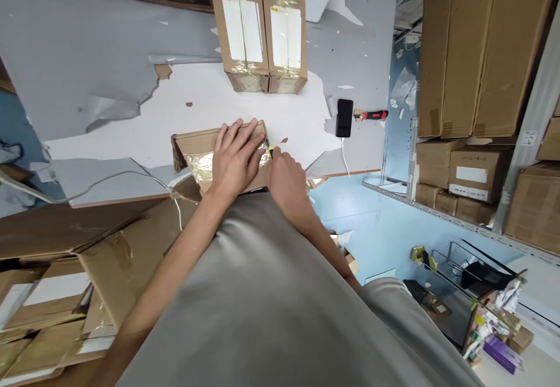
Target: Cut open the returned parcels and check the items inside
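A taped cardboard box (199, 142) lies at the table's near edge, in front of my body. My left hand (234, 157) rests flat on top of it, fingers stretched out and pressing on the cardboard. Closed at the box's right end is my right hand (286, 180), wrapped round a utility knife (270, 151). Only a small yellow and black bit of the knife shows; its blade meets the taped edge, and the rest is hidden in the fist. Shiny clear tape (200, 167) covers part of the box.
Two taped boxes (265, 37) stand behind on the torn-surfaced table (184, 104). A phone (345, 118) with a white cable and a red-black handled tool (374, 115) lie to the right. A large open carton (126, 264) holds boxes at lower left. Shelves of cartons (475, 174) stand right.
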